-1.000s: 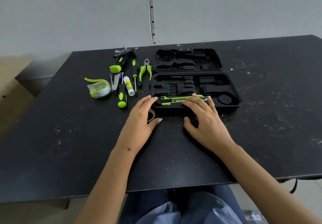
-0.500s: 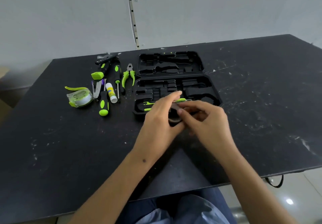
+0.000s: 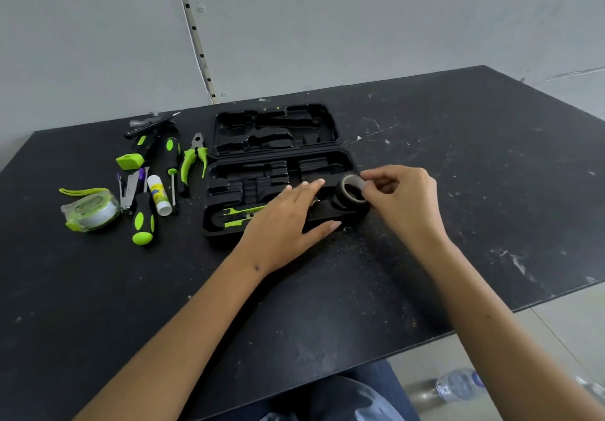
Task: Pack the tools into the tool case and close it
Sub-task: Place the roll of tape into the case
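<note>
A: Status? Right hand [image 3: 401, 197] has its fingertips pinched on the tape roll [image 3: 351, 189], tilted over the round pocket at the right end of the tool case [image 3: 281, 166], mid-tabletop.

B: Left hand [image 3: 288, 220] lies flat, fingers spread, on the case's near rim. Advice: level the roll, press straight down, brace the case against sliding.

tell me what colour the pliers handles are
Lime green handles on the steel-jawed pliers, seen in the head view.

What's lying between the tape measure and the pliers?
In the head view, between the tape measure and pliers: a stapler, glue stick and two screwdrivers.
</note>
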